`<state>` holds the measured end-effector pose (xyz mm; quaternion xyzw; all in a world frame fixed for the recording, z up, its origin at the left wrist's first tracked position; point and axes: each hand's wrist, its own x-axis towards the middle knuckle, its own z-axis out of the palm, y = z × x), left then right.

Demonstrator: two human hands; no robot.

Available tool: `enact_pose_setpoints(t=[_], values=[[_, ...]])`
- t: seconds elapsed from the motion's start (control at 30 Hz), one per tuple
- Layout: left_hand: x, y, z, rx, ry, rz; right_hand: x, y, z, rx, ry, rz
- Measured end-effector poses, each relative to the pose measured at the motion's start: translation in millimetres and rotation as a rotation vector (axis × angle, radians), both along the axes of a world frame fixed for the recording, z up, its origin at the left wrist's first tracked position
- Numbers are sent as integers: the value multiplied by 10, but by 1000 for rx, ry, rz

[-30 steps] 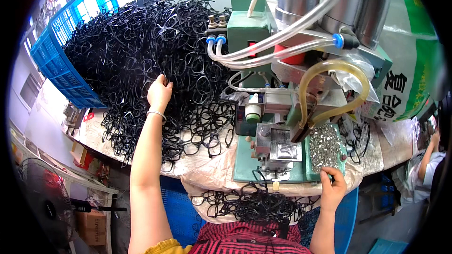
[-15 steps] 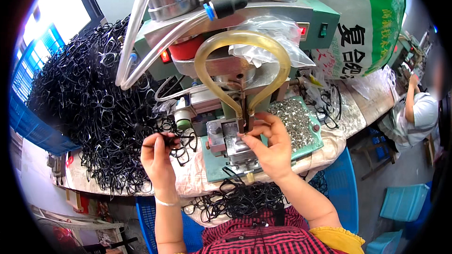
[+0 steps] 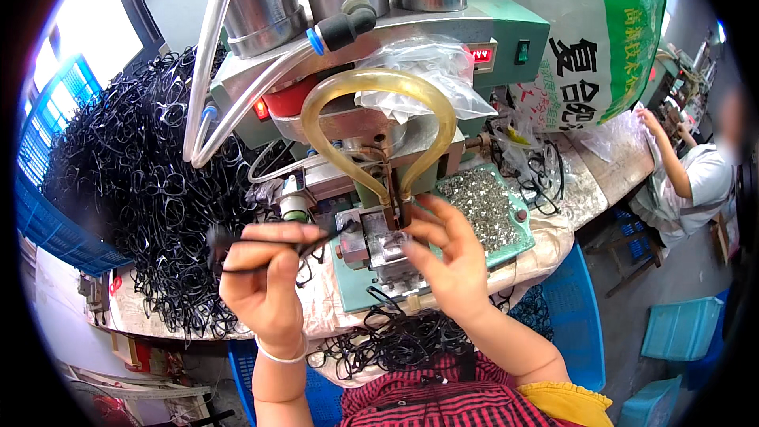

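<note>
1. Now the left hand point(image 3: 265, 285) is clamping its fingers around a black eyeglass frame point(image 3: 261, 249), holding it level just left of the metal fixture point(image 3: 379, 241) on the green machine point(image 3: 443, 39); a second ago that hand was lying open on the big heap of black frames point(image 3: 134, 190) far to the left.
2. Meanwhile the right hand point(image 3: 447, 257) is reaching in at the fixture with fingers spread and curled; whether it is pinching a small part I cannot tell. A second ago it was resting low at the table edge.
3. Between the hands, the frame's right end is nearly touching the fixture, below the looped yellowish hose point(image 3: 379, 83).
4. Judging from this, one frame is being brought from the heap to the machine's working point, beside the tray of small metal parts point(image 3: 482, 205).
</note>
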<state>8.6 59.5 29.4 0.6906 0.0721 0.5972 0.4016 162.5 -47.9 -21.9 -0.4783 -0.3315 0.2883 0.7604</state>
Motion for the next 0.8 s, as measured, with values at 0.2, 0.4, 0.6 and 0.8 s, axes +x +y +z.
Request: enact_pose_setpoints(t=[0.2,0.4,0.6,0.8], values=[[-216,-260,-321,408,304,85,800,-936,-610,-512,-578,-535],[-52,-371,-405,561,447,-15,977,-986,-771,-418,-459,-591],[-146,-410,-388,578,469,31,1043,-864,-694,-290,-328,-447],[-121,-374,-453,647,494,78,931,-946,-454,-497,-1012,-723]])
